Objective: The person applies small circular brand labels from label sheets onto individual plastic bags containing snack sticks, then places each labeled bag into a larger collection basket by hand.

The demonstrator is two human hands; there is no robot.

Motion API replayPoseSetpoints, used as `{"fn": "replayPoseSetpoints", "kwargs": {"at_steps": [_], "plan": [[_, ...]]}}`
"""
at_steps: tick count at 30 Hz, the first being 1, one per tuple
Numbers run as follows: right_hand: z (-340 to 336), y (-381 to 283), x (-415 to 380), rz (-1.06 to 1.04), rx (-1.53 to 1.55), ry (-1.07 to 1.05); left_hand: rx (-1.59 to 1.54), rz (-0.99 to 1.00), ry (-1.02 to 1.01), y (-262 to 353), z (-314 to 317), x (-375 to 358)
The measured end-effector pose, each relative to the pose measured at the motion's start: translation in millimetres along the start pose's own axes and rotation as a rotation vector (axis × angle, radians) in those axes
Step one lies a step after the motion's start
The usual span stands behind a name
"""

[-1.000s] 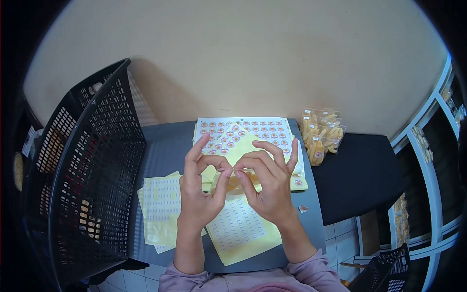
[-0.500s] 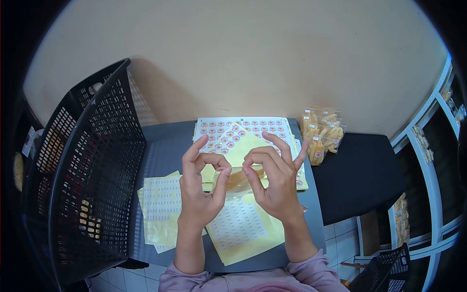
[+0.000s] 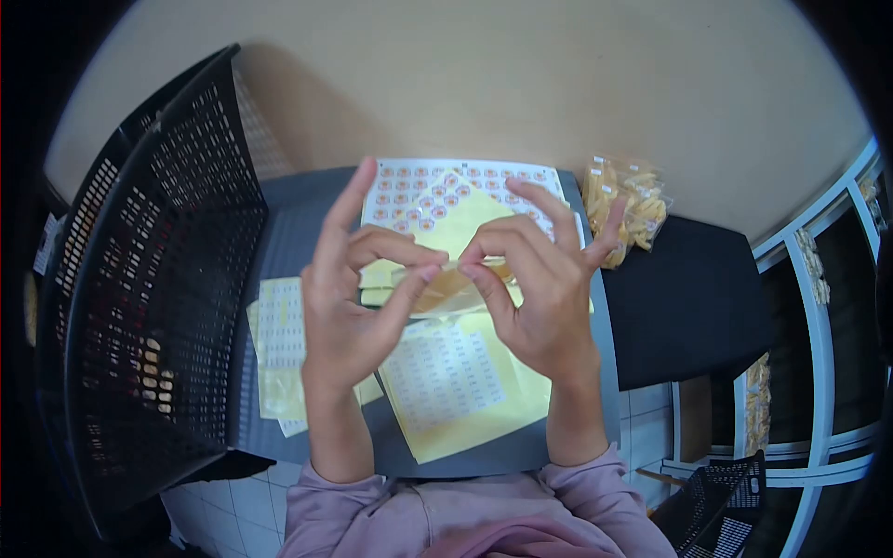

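Observation:
Between my hands is a clear plastic bag point(image 3: 439, 296) with yellowish-brown contents, held over the table. My left hand point(image 3: 349, 302) pinches the bag's upper edge between thumb and index finger, another finger pointing up. On the other side, my right hand point(image 3: 539, 302) pinches the same edge a short way along, its outer fingers spread. Below them lies a yellow-backed sheet of small printed labels point(image 3: 442, 377). Behind the hands rests a white sheet with rows of round orange-and-red stickers point(image 3: 484, 177), partly covered by a yellow sheet point(image 3: 446, 219).
A tall black perforated crate point(image 3: 177, 270) stands at the left edge of the grey table point(image 3: 312, 209). More label sheets point(image 3: 281, 325) lie near it. Filled snack bags point(image 3: 633, 209) sit at the back right on a black surface point(image 3: 684, 307). White-framed shelving point(image 3: 823, 344) is at far right.
The view has tilted down, so the table and its items appear higher. My hands still pinch the bag's edge; the left hand's raised finger is straighter.

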State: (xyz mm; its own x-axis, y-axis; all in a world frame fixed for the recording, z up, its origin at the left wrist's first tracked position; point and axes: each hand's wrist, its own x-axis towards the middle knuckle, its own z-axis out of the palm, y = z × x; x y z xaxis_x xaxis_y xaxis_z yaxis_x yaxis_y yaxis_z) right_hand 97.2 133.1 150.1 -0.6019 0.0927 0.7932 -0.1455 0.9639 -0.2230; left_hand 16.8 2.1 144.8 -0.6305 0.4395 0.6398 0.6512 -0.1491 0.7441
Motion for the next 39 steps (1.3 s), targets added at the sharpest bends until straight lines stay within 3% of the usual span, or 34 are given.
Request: {"fn": "replayPoseSetpoints", "kwargs": {"at_steps": [11, 14, 16, 18, 19, 21, 22, 24, 26, 27, 29, 32, 34, 39], "plan": [[-24.0, -6.9, -3.0, -0.11, 0.089, 0.062, 0.189, 0.147, 0.071, 20.9, -39.6, -13.8], [-18.6, -2.4, -3.2, -0.073, 0.244, 0.118, -0.354, 0.054, -0.043, 16.5, -24.0, -15.7], [-14.2, 2.0, -6.8, 0.015, 0.39, 0.133, -0.04, 0.092, -0.388, -3.9, -28.6, -26.9], [-6.2, -0.6, -9.3, 0.058, 0.418, 0.168, -0.156, -0.21, -0.456, -8.1, -15.7, -36.9], [-2.5, -1.2, -10.9, 0.104, 0.443, 0.205, -0.154, -0.207, -0.456, -16.9, -12.9, -40.8], [0.1, -1.5, -19.5, 0.177, 0.481, 0.255, -0.352, -0.471, -0.333, -39.5, -5.8, -49.7], [1.4, -1.2, -26.6, 0.249, 0.519, 0.301, -0.355, -0.468, -0.333, -48.7, -2.9, -53.8], [5.1, 8.7, -54.9, 0.26, 0.374, 0.108, -0.734, -0.672, -0.121, -66.6, 2.4, -61.0], [16.7, 22.1, -92.1, 0.306, 0.41, -0.194, -0.861, -0.726, -0.023, -86.2, 4.8, -65.9], [21.7, 24.7, -104.4, 0.304, 0.406, -0.197, -0.981, -0.78, 0.079, -93.9, 6.0, -68.0], [29.6, 27.4, -123.5, 0.416, 0.32, -0.469, -0.958, -0.77, 0.11, -103.7, 6.6, -72.6], [43.0, 28.4, -136.5, 0.346, 0.195, -0.459, -1.071, -0.851, 0.02, -115.1, 4.4, -77.9], [46.6, 27.2, -140.1, 0.336, 0.158, -0.48, -1.317, -0.849, 0.012, -118.2, 5.5, -79.3], [52.4, 23.3, -147.0, 0.337, 0.078, -0.505, -1.228, -0.869, -0.039, -123.6, 10.3, -82.6]]}}
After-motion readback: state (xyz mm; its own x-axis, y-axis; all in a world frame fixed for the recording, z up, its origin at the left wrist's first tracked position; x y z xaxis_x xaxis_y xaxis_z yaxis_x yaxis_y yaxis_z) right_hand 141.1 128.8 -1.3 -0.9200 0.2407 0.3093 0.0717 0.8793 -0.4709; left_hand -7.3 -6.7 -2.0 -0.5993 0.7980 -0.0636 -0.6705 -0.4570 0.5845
